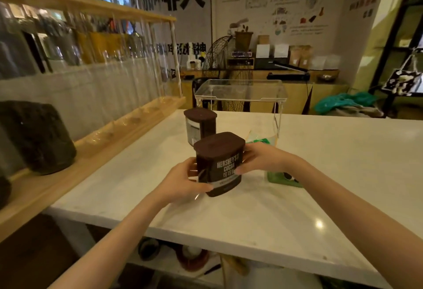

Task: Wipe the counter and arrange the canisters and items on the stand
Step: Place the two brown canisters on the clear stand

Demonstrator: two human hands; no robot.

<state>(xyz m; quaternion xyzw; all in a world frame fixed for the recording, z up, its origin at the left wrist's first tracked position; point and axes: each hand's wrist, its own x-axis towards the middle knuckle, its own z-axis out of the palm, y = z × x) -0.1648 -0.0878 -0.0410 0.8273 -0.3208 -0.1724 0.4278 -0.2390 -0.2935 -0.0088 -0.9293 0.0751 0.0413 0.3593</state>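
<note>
The white counter (320, 163) carries a clear stand (240, 89) at its far edge. A cocoa can (201, 124) stands just in front of the stand's left side. A second can (218, 163) is nearer, about the middle of the counter, a bit tilted. The left hand (183, 181) and the right hand (261, 158) clamp this second can from both sides. A green packet (281, 177) lies just beside it, partly hidden behind the right hand.
</note>
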